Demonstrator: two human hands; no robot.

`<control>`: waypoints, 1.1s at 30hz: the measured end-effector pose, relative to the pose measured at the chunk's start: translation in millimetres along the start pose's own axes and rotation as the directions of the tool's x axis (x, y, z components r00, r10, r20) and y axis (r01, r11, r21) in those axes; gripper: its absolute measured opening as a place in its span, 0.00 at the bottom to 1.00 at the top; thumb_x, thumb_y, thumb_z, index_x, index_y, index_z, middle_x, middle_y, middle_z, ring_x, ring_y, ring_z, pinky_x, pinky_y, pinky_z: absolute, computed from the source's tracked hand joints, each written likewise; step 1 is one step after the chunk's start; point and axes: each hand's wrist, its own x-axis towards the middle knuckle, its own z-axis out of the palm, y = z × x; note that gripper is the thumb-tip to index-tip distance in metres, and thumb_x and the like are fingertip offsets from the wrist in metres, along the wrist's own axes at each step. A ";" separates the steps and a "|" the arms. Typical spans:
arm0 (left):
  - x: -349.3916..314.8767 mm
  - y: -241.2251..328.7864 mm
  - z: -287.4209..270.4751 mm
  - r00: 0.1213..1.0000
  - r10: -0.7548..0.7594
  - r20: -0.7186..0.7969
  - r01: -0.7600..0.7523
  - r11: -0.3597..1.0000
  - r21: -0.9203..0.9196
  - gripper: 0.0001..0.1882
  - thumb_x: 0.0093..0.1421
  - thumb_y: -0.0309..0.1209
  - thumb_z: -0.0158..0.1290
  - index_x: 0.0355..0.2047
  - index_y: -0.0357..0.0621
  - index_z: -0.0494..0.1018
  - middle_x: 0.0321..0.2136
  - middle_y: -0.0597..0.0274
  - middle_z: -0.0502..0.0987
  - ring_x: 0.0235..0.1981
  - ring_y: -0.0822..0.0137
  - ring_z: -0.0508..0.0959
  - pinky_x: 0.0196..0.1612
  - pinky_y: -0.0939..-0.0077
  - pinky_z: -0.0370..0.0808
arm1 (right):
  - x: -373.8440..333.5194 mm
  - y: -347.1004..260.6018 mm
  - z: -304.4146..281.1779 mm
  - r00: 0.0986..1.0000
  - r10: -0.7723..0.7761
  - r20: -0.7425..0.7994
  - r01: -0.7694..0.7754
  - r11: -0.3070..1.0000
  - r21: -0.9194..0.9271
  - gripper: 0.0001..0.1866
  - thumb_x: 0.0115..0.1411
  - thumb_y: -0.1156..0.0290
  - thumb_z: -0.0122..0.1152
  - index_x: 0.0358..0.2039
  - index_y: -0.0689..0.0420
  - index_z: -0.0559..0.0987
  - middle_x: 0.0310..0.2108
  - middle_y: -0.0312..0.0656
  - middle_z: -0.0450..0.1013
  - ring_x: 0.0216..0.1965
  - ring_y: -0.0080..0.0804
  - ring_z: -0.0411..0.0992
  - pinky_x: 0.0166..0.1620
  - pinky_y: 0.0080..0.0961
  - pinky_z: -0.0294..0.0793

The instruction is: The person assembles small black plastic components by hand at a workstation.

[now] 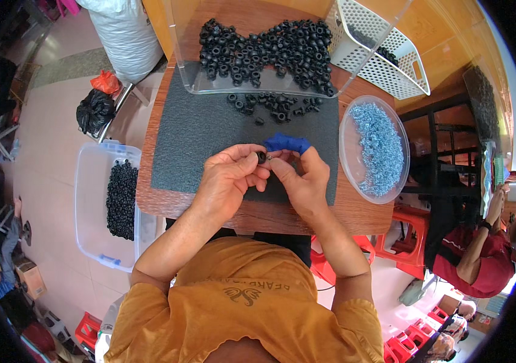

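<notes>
Between the thumb and fingers of my left hand [224, 175] is a small black rounded part [261, 157] with a hole. Close against it, my right hand [307, 181] pinches a tiny metallic-looking piece [269, 158], too small to name. Something blue, like a cloth or rubber cover [286, 143], sits over my right forefinger. Both hands meet above a dark grey mat [191, 133] on the brown table [258, 225]. Beyond them, several loose black parts [279, 107] lie on the mat, in front of a clear bin [194, 89] heaped with more.
A round dish [344, 145] of small light-blue pieces stands at right, a white perforated basket [406, 78] behind it. Left of the table, a clear tub [88, 212] holds black parts. Red stools [412, 236] and a person in dark red [482, 263] are at right.
</notes>
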 end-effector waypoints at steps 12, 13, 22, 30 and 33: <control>-7.0 -13.0 6.6 0.983 0.181 -0.027 -0.167 0.948 0.271 0.09 0.59 0.24 0.51 0.39 0.32 0.71 0.29 0.58 0.76 0.26 0.72 0.76 0.27 0.81 0.73 | 6.5 -18.3 -10.5 0.910 -0.368 0.190 0.413 0.786 -0.460 0.16 0.44 0.84 0.61 0.37 0.63 0.74 0.27 0.45 0.70 0.28 0.40 0.71 0.29 0.28 0.71; -7.1 -15.3 6.8 0.982 0.185 -0.027 -0.172 0.950 0.259 0.09 0.59 0.23 0.50 0.39 0.32 0.71 0.29 0.58 0.76 0.26 0.72 0.75 0.27 0.81 0.73 | 6.5 -19.1 -10.6 0.859 -0.460 0.225 0.505 0.691 -0.516 0.16 0.43 0.85 0.61 0.36 0.63 0.74 0.29 0.45 0.71 0.28 0.40 0.71 0.29 0.28 0.71; -8.2 -21.9 3.3 0.972 0.232 -0.031 -0.218 0.944 0.247 0.09 0.59 0.22 0.50 0.39 0.32 0.71 0.32 0.57 0.77 0.26 0.72 0.75 0.27 0.81 0.73 | 4.5 -22.9 -8.1 0.890 -0.399 0.221 0.456 0.757 -0.468 0.19 0.44 0.85 0.60 0.40 0.62 0.73 0.29 0.45 0.71 0.28 0.41 0.70 0.29 0.29 0.71; -9.7 -20.0 1.8 0.961 0.273 0.043 -0.273 0.914 0.300 0.10 0.58 0.24 0.52 0.40 0.30 0.71 0.38 0.53 0.77 0.26 0.71 0.76 0.27 0.80 0.74 | 6.5 -30.3 -11.3 0.958 -0.171 0.229 0.241 0.915 -0.322 0.17 0.43 0.84 0.59 0.36 0.65 0.70 0.28 0.47 0.68 0.26 0.42 0.69 0.27 0.32 0.70; -10.9 -18.6 1.2 0.972 0.234 0.026 -0.231 0.928 0.292 0.09 0.58 0.22 0.51 0.39 0.32 0.72 0.32 0.58 0.77 0.25 0.74 0.74 0.27 0.82 0.72 | 6.1 -28.4 -10.2 0.981 -0.062 0.186 0.102 0.972 -0.212 0.16 0.44 0.82 0.62 0.36 0.65 0.71 0.29 0.45 0.70 0.24 0.32 0.70 0.26 0.25 0.70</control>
